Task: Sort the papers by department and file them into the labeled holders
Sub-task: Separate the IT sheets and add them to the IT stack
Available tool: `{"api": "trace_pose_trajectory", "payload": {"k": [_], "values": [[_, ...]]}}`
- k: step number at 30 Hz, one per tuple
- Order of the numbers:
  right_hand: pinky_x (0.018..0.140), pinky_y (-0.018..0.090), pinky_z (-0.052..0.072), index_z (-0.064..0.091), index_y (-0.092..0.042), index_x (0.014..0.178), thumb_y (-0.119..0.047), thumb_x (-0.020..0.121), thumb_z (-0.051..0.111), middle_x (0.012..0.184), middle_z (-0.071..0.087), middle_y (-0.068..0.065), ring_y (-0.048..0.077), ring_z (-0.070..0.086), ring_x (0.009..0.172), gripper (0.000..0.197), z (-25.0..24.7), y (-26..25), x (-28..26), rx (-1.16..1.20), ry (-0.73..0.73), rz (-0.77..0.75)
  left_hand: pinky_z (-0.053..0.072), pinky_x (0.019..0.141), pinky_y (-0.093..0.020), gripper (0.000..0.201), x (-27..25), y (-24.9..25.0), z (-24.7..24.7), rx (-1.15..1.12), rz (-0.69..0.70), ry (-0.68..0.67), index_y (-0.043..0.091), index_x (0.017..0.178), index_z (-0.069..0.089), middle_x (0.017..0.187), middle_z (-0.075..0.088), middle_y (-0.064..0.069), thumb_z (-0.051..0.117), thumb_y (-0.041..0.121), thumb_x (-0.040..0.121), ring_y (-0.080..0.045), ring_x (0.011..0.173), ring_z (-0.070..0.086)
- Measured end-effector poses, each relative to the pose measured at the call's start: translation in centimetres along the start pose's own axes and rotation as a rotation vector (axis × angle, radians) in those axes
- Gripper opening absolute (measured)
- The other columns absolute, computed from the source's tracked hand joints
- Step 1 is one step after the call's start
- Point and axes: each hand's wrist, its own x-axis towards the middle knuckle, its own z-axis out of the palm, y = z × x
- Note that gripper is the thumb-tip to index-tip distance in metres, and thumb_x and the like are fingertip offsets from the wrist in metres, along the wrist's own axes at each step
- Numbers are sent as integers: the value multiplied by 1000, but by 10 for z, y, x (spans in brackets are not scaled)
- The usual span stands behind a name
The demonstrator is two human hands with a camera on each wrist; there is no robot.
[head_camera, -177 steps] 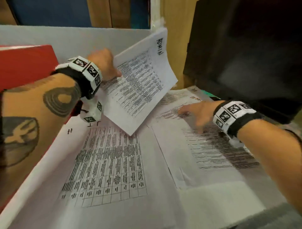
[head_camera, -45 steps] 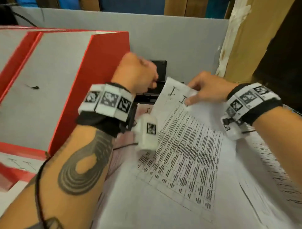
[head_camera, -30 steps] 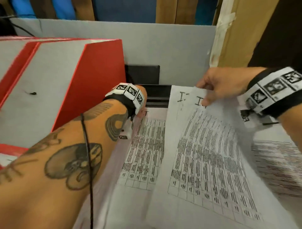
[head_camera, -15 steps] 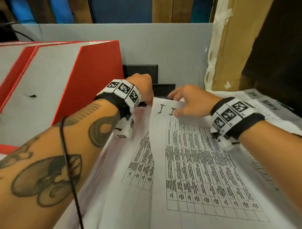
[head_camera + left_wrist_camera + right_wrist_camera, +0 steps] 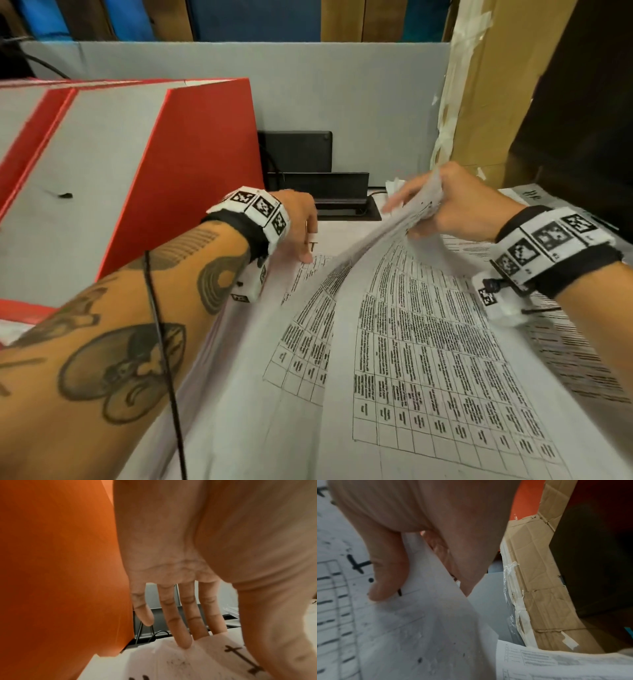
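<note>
A red holder (image 5: 191, 164) stands at the left, and just beside it the left hand (image 5: 298, 222) presses straight fingers on a flat sheet (image 5: 308, 329). To the right, the right hand (image 5: 459, 205) pinches the far edge of a printed sheet (image 5: 428, 349), lifted and curling, its long axis running toward the viewer. Its heading is hidden by the thumb and the print is too blurred to read.

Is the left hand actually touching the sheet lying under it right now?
Touching. The left wrist view shows the left hand with straight fingers, the tips pressed on the flat sheet; the head view agrees.
</note>
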Motion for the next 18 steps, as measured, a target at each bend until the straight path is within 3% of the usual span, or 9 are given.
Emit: {"api": "trace_pose_trajectory", "payload": {"k": [2, 5, 9, 11, 12, 15, 16, 18], "values": [[83, 37, 61, 80, -25, 88, 0, 72, 89, 84, 78, -14, 6, 73, 85, 30, -1, 5, -1, 24, -20, -3, 54, 70, -26, 39, 2, -1, -2, -17, -17, 53, 19, 110, 76, 94, 72, 7, 91, 30, 76, -10, 77, 66], [82, 44, 59, 81, -18, 86, -6, 75, 88, 86, 78, 2, 22, 73, 87, 18, 4, 5, 1, 23, -27, -5, 59, 77, -33, 29, 5, -4, -10, 1, -29, 129, 19, 103, 79, 87, 71, 6, 89, 30, 79, -14, 78, 66], [70, 34, 58, 74, -15, 90, -24, 79, 88, 87, 74, -6, 14, 71, 80, 20, 14, -8, 8, -134, -34, 93, 57, 67, -33, 13, 2, -5, -14, 106, -34, 229, 28, 102, 80, 101, 73, 2, 80, 27, 88, -21, 77, 65], [60, 26, 46, 64, -16, 80, -29, 81, 87, 81, 63, -7, 12, 62, 73, 26, 22, -17, 13, -259, -32, 109, 57, 65, -34, 14, -3, -4, -21, 116, -41, 288, 30, 99, 80, 104, 74, 2, 82, 28, 85, -23, 76, 65], [63, 26, 43, 63, -15, 85, -30, 81, 86, 86, 60, -5, 14, 60, 78, 28, 27, -19, 16, -308, -25, 109, 58, 68, -36, 19, -4, -3, -26, 105, -43, 321, 29, 98, 80, 105, 74, 1, 86, 34, 80, -25, 80, 67], [92, 32, 49, 62, -17, 128, -27, 79, 85, 122, 62, -6, 17, 59, 111, 55, 38, -24, 23, -288, -26, 62, 62, 78, -42, 36, -16, 6, -41, 33, -17, 387, 24, 96, 80, 101, 76, 1, 92, 44, 69, -27, 87, 71], [95, 33, 51, 63, -20, 129, -25, 78, 85, 124, 64, -8, 15, 61, 112, 56, 41, -25, 25, -261, -34, 52, 62, 78, -41, 32, -20, 10, -45, 1, 16, 404, 23, 93, 81, 94, 76, 2, 92, 40, 69, -25, 84, 71], [82, 30, 54, 71, -19, 108, -20, 76, 85, 104, 71, -8, 16, 68, 97, 35, 41, -28, 25, -255, -25, 25, 62, 75, -35, 15, -26, 17, -53, -72, 109, 433, 24, 83, 82, 81, 76, 4, 89, 29, 71, -19, 78, 72]]}}
